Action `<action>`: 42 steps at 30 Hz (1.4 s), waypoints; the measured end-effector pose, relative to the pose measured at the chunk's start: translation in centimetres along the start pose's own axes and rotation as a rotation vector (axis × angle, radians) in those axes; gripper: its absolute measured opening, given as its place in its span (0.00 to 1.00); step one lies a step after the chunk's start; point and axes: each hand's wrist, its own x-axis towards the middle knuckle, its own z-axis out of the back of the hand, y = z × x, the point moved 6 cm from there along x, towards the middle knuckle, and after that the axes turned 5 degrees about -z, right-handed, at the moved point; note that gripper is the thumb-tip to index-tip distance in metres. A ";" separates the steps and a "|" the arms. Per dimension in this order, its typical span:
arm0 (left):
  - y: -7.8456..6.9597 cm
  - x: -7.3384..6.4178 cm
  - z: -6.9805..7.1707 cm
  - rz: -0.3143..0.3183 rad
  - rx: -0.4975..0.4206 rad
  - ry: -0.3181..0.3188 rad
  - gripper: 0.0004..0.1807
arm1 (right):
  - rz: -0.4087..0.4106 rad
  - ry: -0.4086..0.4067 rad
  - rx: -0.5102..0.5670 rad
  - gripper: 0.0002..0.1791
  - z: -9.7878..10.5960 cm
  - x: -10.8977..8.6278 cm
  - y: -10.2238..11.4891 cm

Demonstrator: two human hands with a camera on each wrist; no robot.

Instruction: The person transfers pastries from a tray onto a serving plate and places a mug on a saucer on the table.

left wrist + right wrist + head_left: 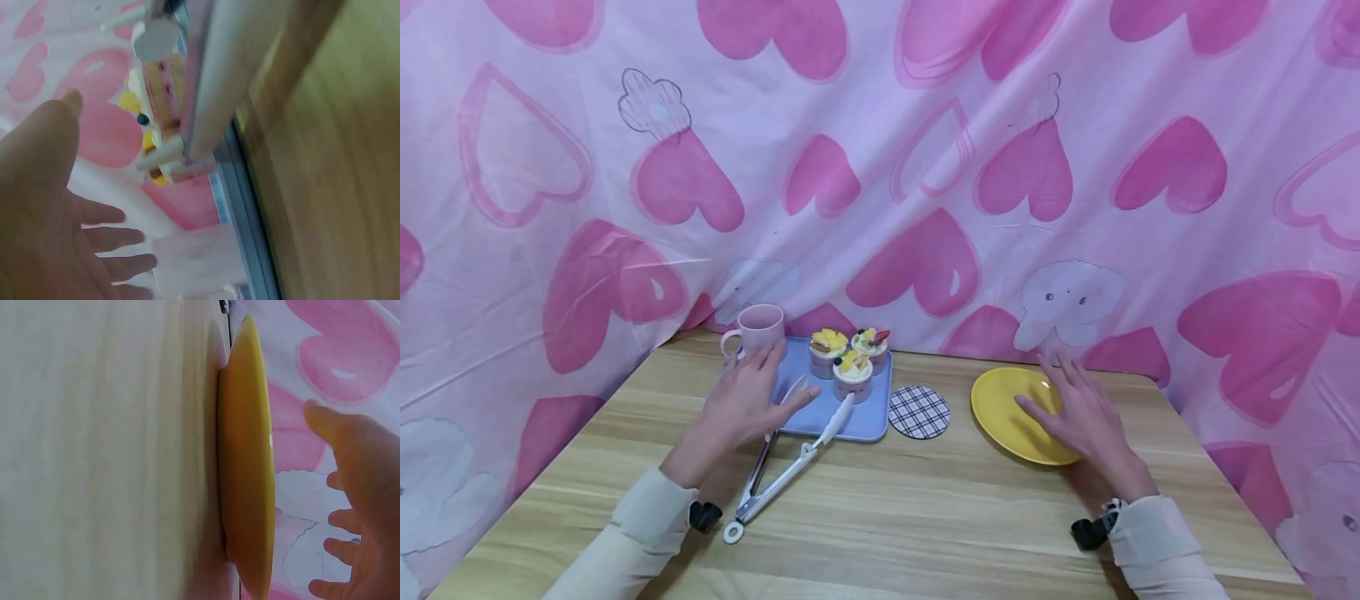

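My left hand (748, 400), fingers spread, hovers over the left side of a blue tray (868, 425), holding nothing. Silver tongs (786, 479) with white tips lie below it, their arms spread apart and their tips over the tray. On the tray stand several things: a pink mug (762, 325) at the back left and three dessert cups, one of them a cream-topped cup (853, 385) with fruit. My right hand (1086, 417) is spread above the right part of a yellow plate (1000, 417). In the right wrist view a gap shows between that hand and the plate (247, 462).
A round checked coaster (919, 412) lies between the tray and the plate. The wooden table (940, 533) meets a pink heart-patterned curtain (925, 250) at its back edge. Each wrist wears a small black camera.
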 end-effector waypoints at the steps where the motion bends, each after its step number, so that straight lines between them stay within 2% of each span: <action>1: -0.1 -0.2 0.0 0.018 -0.030 0.021 0.60 | -0.001 -0.001 0.000 0.52 0.0 0.0 -0.1; 4: -0.3 -0.9 -0.3 0.089 -0.108 0.090 0.60 | -0.021 0.014 -0.002 0.50 0.0 -0.1 -0.7; 9: -0.5 -2.0 -1.0 0.178 -0.149 0.188 0.60 | -0.079 0.069 0.027 0.45 -0.2 -0.2 -1.6; 17: -1.2 -3.0 -1.6 0.180 -0.143 0.241 0.62 | -0.167 0.148 0.073 0.47 -0.8 -0.8 -3.1; 27: -2.2 -4.1 -1.6 0.251 -0.095 0.305 0.71 | -0.261 0.224 0.117 0.48 -1.4 -1.2 -4.3; 33: -2.6 -4.8 -2.1 0.218 -0.082 0.340 0.69 | -0.262 0.211 0.147 0.42 -1.6 -1.2 -4.9; 38: -2.7 -5.2 -2.6 0.253 -0.085 0.401 0.70 | -0.282 0.195 0.168 0.41 -1.7 -1.2 -5.2; 42: -2.8 -5.6 -2.4 0.282 -0.085 0.416 0.68 | -0.293 0.194 0.172 0.42 -1.7 -1.2 -5.2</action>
